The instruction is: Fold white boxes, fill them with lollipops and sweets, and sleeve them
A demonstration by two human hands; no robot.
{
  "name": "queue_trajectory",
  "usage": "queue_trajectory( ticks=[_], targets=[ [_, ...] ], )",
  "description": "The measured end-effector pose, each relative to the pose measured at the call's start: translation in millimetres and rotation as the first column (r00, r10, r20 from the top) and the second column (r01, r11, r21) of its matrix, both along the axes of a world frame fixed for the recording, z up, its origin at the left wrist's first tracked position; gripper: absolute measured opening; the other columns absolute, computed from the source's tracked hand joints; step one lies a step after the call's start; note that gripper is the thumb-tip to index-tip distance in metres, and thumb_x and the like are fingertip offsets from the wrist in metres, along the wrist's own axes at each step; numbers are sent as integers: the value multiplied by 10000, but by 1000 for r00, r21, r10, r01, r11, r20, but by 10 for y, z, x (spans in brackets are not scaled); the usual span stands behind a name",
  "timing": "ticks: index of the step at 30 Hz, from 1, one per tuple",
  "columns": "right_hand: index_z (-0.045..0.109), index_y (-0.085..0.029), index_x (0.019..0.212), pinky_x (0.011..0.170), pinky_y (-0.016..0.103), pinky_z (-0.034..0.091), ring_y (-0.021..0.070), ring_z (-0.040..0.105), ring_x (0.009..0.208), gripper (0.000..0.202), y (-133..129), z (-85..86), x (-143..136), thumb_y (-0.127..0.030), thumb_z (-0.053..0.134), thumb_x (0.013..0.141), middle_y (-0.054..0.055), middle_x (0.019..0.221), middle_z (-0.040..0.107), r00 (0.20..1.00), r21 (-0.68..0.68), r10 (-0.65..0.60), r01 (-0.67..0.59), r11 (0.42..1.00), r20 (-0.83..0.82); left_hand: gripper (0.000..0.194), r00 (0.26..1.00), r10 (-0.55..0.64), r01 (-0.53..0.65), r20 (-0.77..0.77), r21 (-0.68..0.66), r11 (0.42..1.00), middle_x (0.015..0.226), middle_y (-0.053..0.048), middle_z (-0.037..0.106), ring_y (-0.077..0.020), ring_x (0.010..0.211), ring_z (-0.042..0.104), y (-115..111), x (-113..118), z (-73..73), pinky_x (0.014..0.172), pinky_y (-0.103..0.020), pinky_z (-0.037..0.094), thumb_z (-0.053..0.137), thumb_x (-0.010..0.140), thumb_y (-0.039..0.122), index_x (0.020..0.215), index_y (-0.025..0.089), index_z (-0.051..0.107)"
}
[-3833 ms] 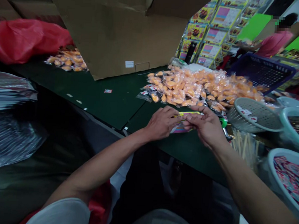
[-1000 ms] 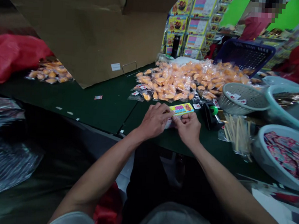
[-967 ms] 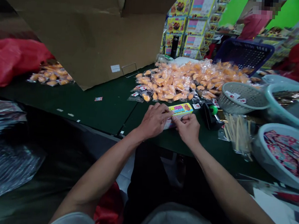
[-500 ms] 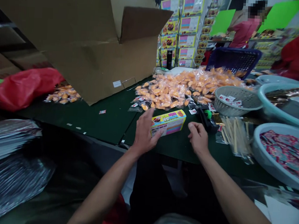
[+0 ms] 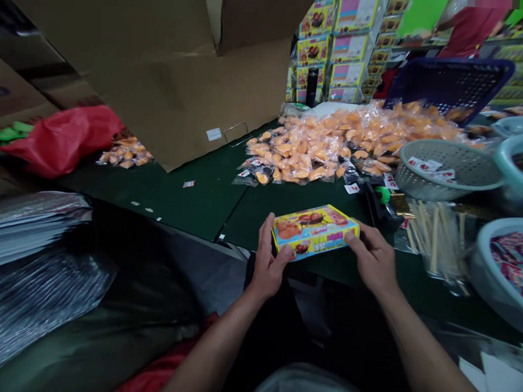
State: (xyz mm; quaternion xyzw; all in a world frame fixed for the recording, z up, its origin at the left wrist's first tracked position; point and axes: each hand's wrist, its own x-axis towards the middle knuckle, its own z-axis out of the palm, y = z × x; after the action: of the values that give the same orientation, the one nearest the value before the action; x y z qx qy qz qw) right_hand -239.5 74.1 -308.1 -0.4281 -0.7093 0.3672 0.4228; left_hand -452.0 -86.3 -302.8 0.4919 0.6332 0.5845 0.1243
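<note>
Between my two hands is a small yellow printed box (image 5: pixel 314 229), tilted so its picture face and one long side show. My left hand (image 5: pixel 270 264) grips its left end, thumb on the near side. On the right end my right hand (image 5: pixel 374 257) is closed, with the thumb at the near corner. Beyond the box lies a heap of orange pieces in clear wrappers (image 5: pixel 317 140). A black tape dispenser with a green hub (image 5: pixel 381 202) sits just past my right hand. Bagged wooden sticks (image 5: pixel 437 234) lie to its right.
A big cardboard carton (image 5: pixel 183 98) stands at the back left. On the right are a grey-green basket (image 5: pixel 452 188) and a light blue basin (image 5: pixel 488 272) of small packets. Stacked plastic sheets (image 5: pixel 33 277) lie at lower left. A person in red (image 5: pixel 474 31) is in the background.
My right hand has come from beside the box to hold its right end. The box is turned, its picture face now showing, and is nearer me. The view has shifted.
</note>
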Motion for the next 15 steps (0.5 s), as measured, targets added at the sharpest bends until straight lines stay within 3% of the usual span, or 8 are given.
queue_trajectory(
  ticks=[4,7,11,15],
  targets=[
    [724,-223,1379,923,400,547,257,690,1058,578,-203,-171,149,-598,704,940,95,1220,736,997,-69,34,-29,997,70,852,985,170,-173,-41,-125,977,1777,-121,189,-304,1656,174,-7,186,-189,1360,-493,172,641,1027,457,1719,277,178],
    [689,-198,1433,911,396,556,265,712,1059,662,-222,-191,100,-652,676,952,111,1253,746,996,-130,-25,37,991,91,883,961,275,-264,36,-187,946,1772,-145,205,-309,1654,192,43,255,-242,1355,-491,196,647,1016,498,1718,241,177],
    [815,-196,1203,907,403,539,283,726,1020,563,-221,-187,22,-671,597,992,106,1136,782,973,22,-111,109,994,200,789,965,210,-168,156,-246,955,1754,-130,289,-294,1638,255,109,216,-257,1354,-474,207,553,1054,531,1713,242,229],
    [814,-142,1201,896,408,544,292,725,988,623,-195,-248,-8,-668,532,1021,137,1079,778,957,136,-191,165,977,217,819,984,115,-72,139,-284,956,1753,-158,284,-303,1636,260,285,93,-238,1352,-477,208,548,1044,480,1720,174,202]
  ],
)
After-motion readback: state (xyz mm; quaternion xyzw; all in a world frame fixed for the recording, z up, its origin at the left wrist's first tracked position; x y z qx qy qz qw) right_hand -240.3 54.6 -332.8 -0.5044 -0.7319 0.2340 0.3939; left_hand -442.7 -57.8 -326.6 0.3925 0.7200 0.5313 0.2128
